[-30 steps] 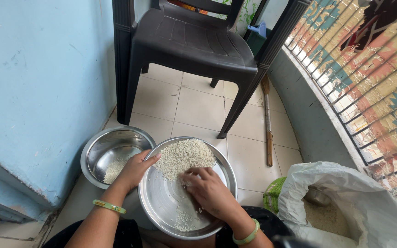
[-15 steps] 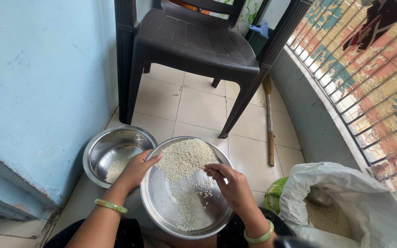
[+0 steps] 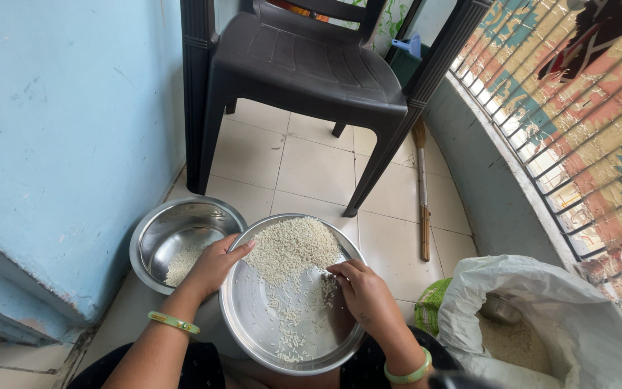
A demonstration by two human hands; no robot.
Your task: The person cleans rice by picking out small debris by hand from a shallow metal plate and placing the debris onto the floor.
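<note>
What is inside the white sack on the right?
The white sack holds white rice and a metal container partly buried at the back. The sack's folded rim hides the rest.

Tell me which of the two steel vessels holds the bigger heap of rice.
The wide steel plate under both hands; the deeper bowl beside the blue wall holds only a little.

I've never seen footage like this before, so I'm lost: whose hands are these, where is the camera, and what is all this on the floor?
The camera sits on a person's head and looks down at their own hands. The left hand grips the rim of a steel plate with rice on it. The right hand touches the rice with its fingertips. A steel bowl with a little rice stands on the tiled floor, beside a white sack of rice, a black chair and a broom.
</note>
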